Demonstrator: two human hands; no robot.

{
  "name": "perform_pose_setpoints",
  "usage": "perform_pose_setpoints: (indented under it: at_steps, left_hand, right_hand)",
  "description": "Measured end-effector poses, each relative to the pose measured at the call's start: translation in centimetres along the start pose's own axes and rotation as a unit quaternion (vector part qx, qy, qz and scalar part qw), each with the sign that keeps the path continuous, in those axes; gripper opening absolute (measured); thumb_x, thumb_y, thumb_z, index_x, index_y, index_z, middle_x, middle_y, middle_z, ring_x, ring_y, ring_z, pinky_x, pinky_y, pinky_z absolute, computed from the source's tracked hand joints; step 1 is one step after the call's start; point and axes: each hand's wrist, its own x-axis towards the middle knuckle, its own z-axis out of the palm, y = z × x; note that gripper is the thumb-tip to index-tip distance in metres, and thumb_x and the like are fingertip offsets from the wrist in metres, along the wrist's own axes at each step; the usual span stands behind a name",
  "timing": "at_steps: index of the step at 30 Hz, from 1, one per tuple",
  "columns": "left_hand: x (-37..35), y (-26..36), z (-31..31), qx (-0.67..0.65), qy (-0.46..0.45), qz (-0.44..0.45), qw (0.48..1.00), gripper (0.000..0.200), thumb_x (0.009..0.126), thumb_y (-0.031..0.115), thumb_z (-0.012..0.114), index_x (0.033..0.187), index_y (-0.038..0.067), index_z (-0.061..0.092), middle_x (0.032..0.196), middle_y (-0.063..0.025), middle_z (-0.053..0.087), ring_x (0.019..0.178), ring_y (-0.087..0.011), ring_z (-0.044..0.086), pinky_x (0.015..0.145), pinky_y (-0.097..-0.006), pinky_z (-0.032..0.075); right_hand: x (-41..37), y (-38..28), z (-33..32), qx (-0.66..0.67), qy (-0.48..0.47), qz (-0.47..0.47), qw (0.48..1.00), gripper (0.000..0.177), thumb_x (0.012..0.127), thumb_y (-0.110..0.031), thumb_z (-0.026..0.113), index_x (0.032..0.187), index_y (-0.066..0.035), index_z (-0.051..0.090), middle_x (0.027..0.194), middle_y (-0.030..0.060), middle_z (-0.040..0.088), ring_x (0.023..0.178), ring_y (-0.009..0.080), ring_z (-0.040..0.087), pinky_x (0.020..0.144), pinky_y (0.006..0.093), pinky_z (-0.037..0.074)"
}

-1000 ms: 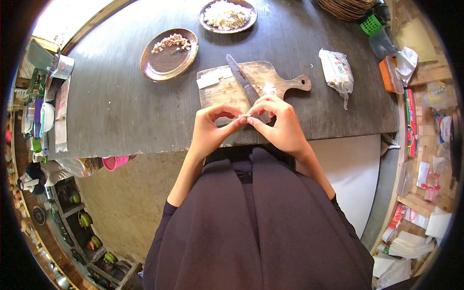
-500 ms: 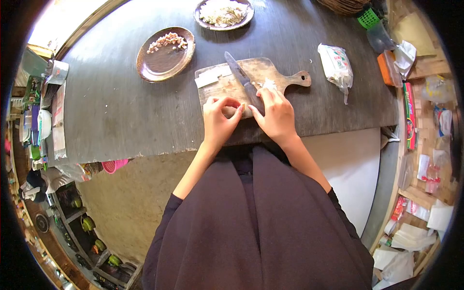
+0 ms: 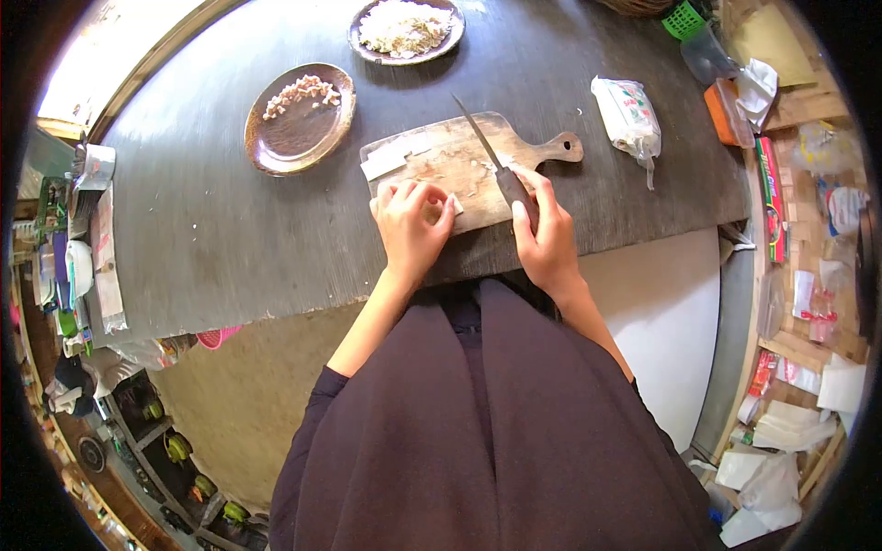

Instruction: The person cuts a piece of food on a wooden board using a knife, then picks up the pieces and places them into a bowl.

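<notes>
My right hand (image 3: 544,228) is closed round the dark handle of a knife (image 3: 484,142), whose blade points up and left over the wooden cutting board (image 3: 487,207). At the board's lower left, my left hand (image 3: 411,225) pinches a small pale piece (image 3: 457,204) between thumb and fingers. White slabs (image 3: 384,163) lie on the board's upper left, just beyond my left hand. Small white crumbs are scattered across the middle of the board, near the blade.
A brown plate (image 3: 296,142) with small pinkish pieces sits at the upper left of the dark table (image 3: 220,248). Another plate (image 3: 365,48) holds a pale chopped heap. A white plastic packet (image 3: 628,119) lies right of the board. Shelves with containers and bags line both sides.
My right hand has taken hold of the knife by its handle, and the blade has turned onto its edge. My left hand has shifted slightly left. The view has shifted a little.
</notes>
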Motion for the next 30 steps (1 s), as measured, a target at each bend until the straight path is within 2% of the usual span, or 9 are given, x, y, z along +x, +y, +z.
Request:
perform_pose_setpoints:
  at_steps: [1,8,15,30]
  left_hand:
    - [0.0,-0.1,0.0,0.021,-0.002,0.004,1.0,0.012,0.079,0.022,0.082,0.081,0.019,0.071,0.082,0.0023,0.064,0.089,-0.0245,0.055,0.086,-0.041,0.039]
    - [-0.1,-0.6,0.3,0.03,-0.012,0.039,0.999,0.012,0.079,0.021,0.082,0.086,0.019,0.072,0.086,0.0024,0.063,0.093,-0.0247,0.056,0.086,-0.0414,0.041]
    - [0.2,-0.2,-0.3,0.039,-0.046,0.056,0.997,0.013,0.079,0.02,0.082,0.088,0.019,0.073,0.089,-0.0002,0.063,0.096,-0.0252,0.056,0.087,-0.0417,0.041]
    - [0.2,0.1,-1.6,0.056,-0.077,0.066,0.993,0.024,0.076,0.025,0.086,0.097,0.019,0.077,0.103,-0.0011,0.066,0.106,-0.0255,0.055,0.093,-0.043,0.04]
  right_hand:
    - [-0.9,-0.1,-0.4,0.029,-0.008,0.041,0.999,0.044,0.096,-0.007,0.061,0.139,-0.003,0.054,0.131,0.025,0.066,0.12,0.0428,0.065,0.1,0.0423,0.052]
    - [-6.2,-0.3,-1.9,0.028,-0.061,0.059,0.996,0.046,0.095,-0.008,0.066,0.14,-0.004,0.057,0.132,0.022,0.066,0.12,0.0394,0.066,0.102,0.0403,0.051]
    - [-8.2,0.4,-1.9,-0.006,-0.093,0.074,0.993,0.047,0.095,-0.013,0.067,0.141,-0.008,0.059,0.133,0.0166,0.068,0.117,0.0364,0.067,0.099,0.0404,0.053]
    - [-9.1,0.3,-1.7,-0.014,-0.05,0.058,0.997,0.048,0.094,-0.011,0.068,0.141,-0.009,0.06,0.127,0.0176,0.07,0.108,0.0362,0.07,0.093,0.0401,0.055]
